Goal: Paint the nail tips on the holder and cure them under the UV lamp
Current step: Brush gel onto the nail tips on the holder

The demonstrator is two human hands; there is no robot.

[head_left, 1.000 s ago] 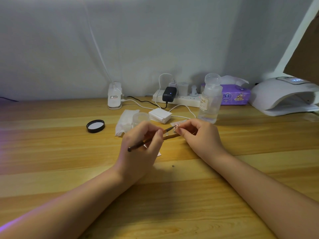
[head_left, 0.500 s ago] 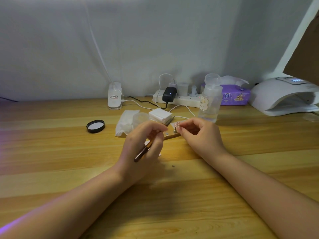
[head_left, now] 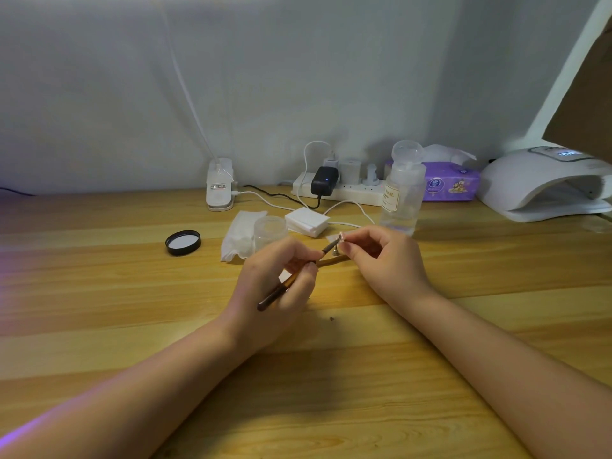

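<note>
We are mid-painting: our left hand (head_left: 281, 286) grips the brush (head_left: 291, 279), its tip touching the nail tip (head_left: 341, 237) pinched in our right hand's (head_left: 384, 260) fingers above mid-bench. Next we likely need steady strokes, then the UV lamp (head_left: 543, 185) at the bench's right edge.

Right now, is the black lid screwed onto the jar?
No, the black lid lies on the table, left of the open jar.
</note>
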